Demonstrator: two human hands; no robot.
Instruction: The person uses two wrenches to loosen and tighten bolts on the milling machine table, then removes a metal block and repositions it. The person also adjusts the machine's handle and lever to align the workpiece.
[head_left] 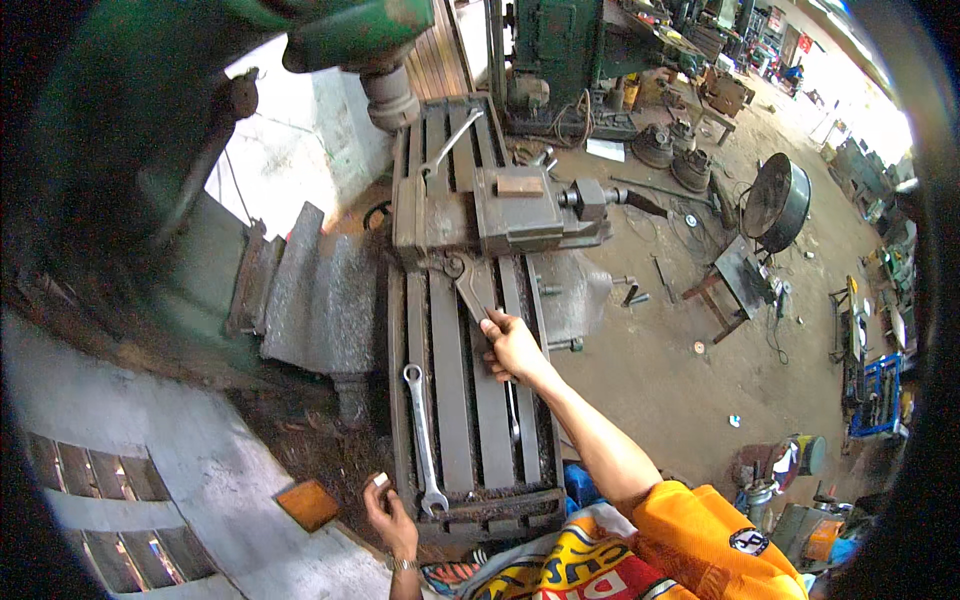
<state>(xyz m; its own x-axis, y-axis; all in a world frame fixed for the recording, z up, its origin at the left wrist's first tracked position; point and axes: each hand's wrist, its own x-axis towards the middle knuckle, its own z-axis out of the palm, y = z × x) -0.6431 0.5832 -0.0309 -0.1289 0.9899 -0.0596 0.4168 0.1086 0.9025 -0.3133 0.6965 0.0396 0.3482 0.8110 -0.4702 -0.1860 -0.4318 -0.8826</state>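
Observation:
My right hand is closed round the handle of a dark wrench. The wrench's far head sits at the near base of a machine vise, around what looks like a nut or bolt. A small flat block lies on top of the vise. Below my right hand, a thin bright metal piece lies along the slotted machine table. My left hand is off the table's near left corner, fingers partly bent and apart. Something small and white is at a fingertip, perhaps a wrapping. Near it lies a combination wrench.
Another wrench rests at the table's far end. The green machine head overhangs the far left. A screw end with a dark handle sticks out rightward from the vise. On the floor at right stand a low stand and a round drum.

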